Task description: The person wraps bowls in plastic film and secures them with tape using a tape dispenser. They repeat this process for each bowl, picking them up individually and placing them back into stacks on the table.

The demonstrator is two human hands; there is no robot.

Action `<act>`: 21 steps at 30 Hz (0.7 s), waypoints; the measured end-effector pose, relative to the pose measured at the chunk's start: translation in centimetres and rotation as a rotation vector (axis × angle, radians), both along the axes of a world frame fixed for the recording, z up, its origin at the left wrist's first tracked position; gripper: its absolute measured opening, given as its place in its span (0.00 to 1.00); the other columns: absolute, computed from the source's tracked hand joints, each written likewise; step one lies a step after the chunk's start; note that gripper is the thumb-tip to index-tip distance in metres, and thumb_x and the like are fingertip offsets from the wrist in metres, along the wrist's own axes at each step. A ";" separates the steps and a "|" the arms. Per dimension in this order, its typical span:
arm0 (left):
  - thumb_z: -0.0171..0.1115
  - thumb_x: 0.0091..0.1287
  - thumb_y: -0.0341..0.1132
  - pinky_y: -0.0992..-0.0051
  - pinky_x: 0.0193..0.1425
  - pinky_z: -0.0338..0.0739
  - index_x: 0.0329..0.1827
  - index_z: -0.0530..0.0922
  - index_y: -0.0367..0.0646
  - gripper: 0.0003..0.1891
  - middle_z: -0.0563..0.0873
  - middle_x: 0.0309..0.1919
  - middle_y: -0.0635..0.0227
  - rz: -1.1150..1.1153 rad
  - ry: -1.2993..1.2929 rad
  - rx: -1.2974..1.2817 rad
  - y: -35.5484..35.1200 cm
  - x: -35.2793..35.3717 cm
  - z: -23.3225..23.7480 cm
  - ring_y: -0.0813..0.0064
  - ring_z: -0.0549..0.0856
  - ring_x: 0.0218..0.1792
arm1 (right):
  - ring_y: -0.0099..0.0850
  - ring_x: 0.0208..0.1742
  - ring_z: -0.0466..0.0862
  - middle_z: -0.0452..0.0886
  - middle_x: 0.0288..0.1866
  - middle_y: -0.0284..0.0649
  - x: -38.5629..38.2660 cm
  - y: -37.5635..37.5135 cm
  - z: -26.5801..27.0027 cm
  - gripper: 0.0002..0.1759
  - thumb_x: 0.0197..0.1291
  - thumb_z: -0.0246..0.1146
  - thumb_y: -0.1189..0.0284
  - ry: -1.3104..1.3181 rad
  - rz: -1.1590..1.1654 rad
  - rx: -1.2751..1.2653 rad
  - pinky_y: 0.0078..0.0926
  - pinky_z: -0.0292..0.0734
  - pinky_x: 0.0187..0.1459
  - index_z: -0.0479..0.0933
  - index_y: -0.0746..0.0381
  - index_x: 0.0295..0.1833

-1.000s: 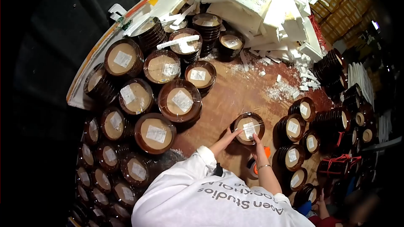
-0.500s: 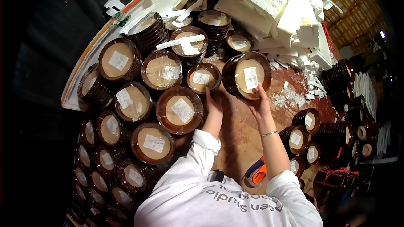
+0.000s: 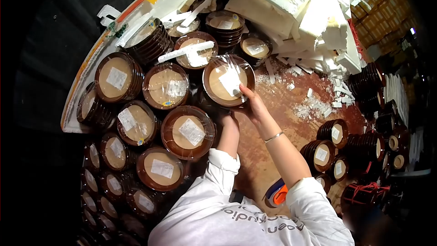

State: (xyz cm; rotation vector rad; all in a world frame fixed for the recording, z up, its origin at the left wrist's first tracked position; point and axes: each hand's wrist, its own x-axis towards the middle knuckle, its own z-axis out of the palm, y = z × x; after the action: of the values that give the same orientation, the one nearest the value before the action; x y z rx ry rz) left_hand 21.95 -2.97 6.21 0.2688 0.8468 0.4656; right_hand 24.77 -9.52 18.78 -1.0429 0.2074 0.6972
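Observation:
My right hand [image 3: 251,105] grips the lower right edge of a stack of brown plates [image 3: 213,81], its thumb lying near the white label. The stack is wrapped in clear film, and its beige round face is turned toward me. Below it, my left hand [image 3: 229,120] reaches up under the lower edge, with its fingers hidden behind the stack. Just left of that hand is another wrapped stack [image 3: 169,132] with a dark rim and a label. A further labelled stack [image 3: 166,86] lies to the upper left.
Many similar wrapped stacks [image 3: 160,168] fill the left side. White foam pieces [image 3: 277,13] are heaped at the back, with crumbs [image 3: 314,107] on the brown floor. More stacks [image 3: 321,154] lie at the right. An orange and blue tape dispenser [image 3: 278,194] lies near my body.
The plate stack in my right hand has moved left, now covering the smaller stack that my left hand was touching. My left hand has shifted slightly down, and the view has turned a little.

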 end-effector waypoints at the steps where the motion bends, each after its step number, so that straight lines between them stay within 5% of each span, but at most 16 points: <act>1: 0.43 0.64 0.39 0.76 0.50 0.71 0.55 0.66 0.41 0.18 0.73 0.50 0.64 -0.035 -0.001 0.048 -0.1 -0.5 0.6 0.73 0.73 0.50 | 0.35 0.44 0.77 0.71 0.49 0.46 0.0 0.5 0.1 0.33 0.52 0.59 0.58 -0.001 0.014 -0.023 0.34 0.77 0.39 0.58 0.65 0.57; 4: 0.44 0.63 0.38 0.79 0.46 0.71 0.53 0.67 0.41 0.17 0.75 0.46 0.67 -0.067 -0.055 0.049 -0.1 -1.5 0.5 0.76 0.75 0.44 | 0.36 0.44 0.76 0.70 0.49 0.48 -0.2 1.7 0.3 0.36 0.50 0.61 0.58 0.002 0.043 -0.076 0.32 0.77 0.33 0.55 0.65 0.58; 6: 0.44 0.63 0.38 0.79 0.49 0.70 0.53 0.67 0.41 0.17 0.75 0.46 0.68 -0.183 -0.038 0.016 -0.2 -1.8 0.0 0.75 0.75 0.46 | 0.31 0.38 0.79 0.73 0.46 0.46 -0.3 2.3 0.4 0.33 0.52 0.60 0.59 -0.049 0.035 -0.208 0.26 0.79 0.33 0.57 0.66 0.58; 7: 0.45 0.64 0.42 0.72 0.64 0.58 0.58 0.62 0.43 0.22 0.69 0.55 0.67 -0.267 -0.057 0.045 -0.1 -2.2 -0.5 0.74 0.68 0.58 | 0.31 0.39 0.79 0.73 0.46 0.47 -0.3 2.4 0.2 0.35 0.51 0.60 0.58 -0.044 0.032 -0.197 0.27 0.79 0.34 0.57 0.68 0.57; 10: 0.48 0.63 0.43 0.72 0.62 0.61 0.59 0.62 0.43 0.23 0.69 0.55 0.67 -0.252 -0.150 0.159 -1.1 -3.7 0.4 0.72 0.67 0.58 | 0.32 0.42 0.78 0.72 0.46 0.48 -0.6 3.1 0.1 0.36 0.51 0.60 0.58 -0.030 0.015 -0.201 0.29 0.79 0.36 0.56 0.69 0.57; 14: 0.54 0.60 0.44 0.68 0.64 0.57 0.60 0.60 0.44 0.27 0.66 0.57 0.66 -0.234 -0.088 0.148 -1.5 -5.5 0.7 0.69 0.64 0.61 | 0.34 0.45 0.76 0.71 0.48 0.49 -1.1 3.9 -1.6 0.39 0.49 0.61 0.55 -0.084 0.007 -0.273 0.37 0.76 0.41 0.56 0.69 0.58; 21: 0.52 0.61 0.43 0.67 0.63 0.59 0.58 0.61 0.42 0.25 0.67 0.57 0.65 -0.489 -0.041 0.163 -0.1 -5.5 0.0 0.70 0.64 0.61 | 0.40 0.55 0.70 0.67 0.53 0.60 -1.3 3.2 -0.9 0.52 0.44 0.61 0.46 -0.247 0.051 -0.418 0.29 0.64 0.55 0.51 0.80 0.57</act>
State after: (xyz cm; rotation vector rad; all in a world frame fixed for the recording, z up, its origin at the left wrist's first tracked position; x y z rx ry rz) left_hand 16.49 -3.05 6.22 0.5976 0.6739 0.0804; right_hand 23.50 -6.27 17.86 -1.5268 0.1140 0.5752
